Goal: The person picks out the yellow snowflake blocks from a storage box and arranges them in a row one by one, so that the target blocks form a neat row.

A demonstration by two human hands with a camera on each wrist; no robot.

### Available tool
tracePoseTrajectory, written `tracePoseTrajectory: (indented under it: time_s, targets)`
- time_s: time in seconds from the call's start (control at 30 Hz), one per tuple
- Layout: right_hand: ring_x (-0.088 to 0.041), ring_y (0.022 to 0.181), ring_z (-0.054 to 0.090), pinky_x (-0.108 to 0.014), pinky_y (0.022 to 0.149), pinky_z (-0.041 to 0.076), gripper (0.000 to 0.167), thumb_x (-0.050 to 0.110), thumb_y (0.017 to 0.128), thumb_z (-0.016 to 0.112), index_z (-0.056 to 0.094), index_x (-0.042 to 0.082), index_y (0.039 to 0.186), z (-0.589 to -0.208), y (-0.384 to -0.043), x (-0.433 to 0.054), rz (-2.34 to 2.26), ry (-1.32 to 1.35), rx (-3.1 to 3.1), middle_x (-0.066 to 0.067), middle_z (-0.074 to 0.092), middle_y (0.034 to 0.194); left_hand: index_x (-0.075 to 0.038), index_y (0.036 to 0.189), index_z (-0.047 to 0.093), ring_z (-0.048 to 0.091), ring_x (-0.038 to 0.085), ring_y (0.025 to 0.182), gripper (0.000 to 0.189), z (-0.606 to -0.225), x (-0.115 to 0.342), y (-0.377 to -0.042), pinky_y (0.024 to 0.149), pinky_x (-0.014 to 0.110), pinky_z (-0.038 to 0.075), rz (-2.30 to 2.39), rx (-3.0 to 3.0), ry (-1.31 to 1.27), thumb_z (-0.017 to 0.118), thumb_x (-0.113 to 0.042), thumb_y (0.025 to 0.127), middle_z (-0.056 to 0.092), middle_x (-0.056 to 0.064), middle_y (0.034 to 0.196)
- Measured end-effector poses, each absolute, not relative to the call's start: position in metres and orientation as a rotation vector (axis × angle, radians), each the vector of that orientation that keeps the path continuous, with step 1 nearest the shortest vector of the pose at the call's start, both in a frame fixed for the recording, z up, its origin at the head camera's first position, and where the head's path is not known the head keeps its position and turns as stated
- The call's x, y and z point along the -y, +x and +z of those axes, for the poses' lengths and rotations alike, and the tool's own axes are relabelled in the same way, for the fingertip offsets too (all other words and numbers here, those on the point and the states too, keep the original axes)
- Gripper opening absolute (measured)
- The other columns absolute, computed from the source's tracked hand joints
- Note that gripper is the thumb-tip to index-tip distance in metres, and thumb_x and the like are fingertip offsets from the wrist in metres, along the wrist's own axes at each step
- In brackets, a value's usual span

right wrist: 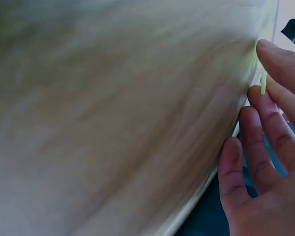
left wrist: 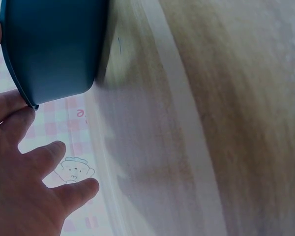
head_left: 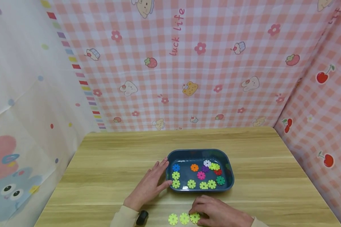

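A dark blue tray (head_left: 200, 190) holds several notched plastic snowflake discs in yellow-green, blue, orange, white, purple, pink, red and green. My left hand (head_left: 150, 186) rests against its left side, fingers extended and thumb at the near left corner. In the left wrist view, fingertips (left wrist: 25, 118) touch the tray's rim. Below the tray, my right hand (head_left: 216, 212) pinches a yellow-green snowflake disc (head_left: 194, 217) close over the table. That disc shows edge-on between thumb and fingers in the right wrist view. Left of it lie two more yellow-green discs, a middle one (head_left: 184, 218) and an outer one (head_left: 173, 219), forming a row.
The wood-grain table (head_left: 116, 157) extends around the tray. A pink checked cloth (head_left: 170, 78) hangs behind it, with a white patterned cloth (head_left: 45, 94) on the left. A small black object (head_left: 142, 217) is beside my left sleeve.
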State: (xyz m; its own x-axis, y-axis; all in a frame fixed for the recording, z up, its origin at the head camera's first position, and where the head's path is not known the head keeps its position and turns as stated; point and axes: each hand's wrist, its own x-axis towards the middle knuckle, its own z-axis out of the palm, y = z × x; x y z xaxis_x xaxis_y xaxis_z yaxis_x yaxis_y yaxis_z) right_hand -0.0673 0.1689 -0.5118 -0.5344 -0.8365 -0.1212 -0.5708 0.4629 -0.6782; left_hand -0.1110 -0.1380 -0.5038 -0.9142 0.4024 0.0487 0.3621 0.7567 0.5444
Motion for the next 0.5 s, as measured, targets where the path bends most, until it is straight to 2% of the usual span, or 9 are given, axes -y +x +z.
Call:
tracePoseTrajectory:
  time_s: [0.5]
  targets:
    - [0.001, 0.107, 0.054, -0.025, 0.093, 0.055, 0.035, 0.045, 0.103, 0.063, 0.065, 0.033, 0.136, -0.502, -0.066, -0.168, -0.828, -1.141, -2.27, 0.02, 0.062, 0.126, -0.014, 0.163, 0.034, 0.023, 0.036, 0.156, 0.073, -0.504, 0.138, -0.11, 0.119, 0.067, 0.025, 0.861, -2.881, 0.624, 0.059, -0.049, 0.104, 0.021, 0.0, 0.172]
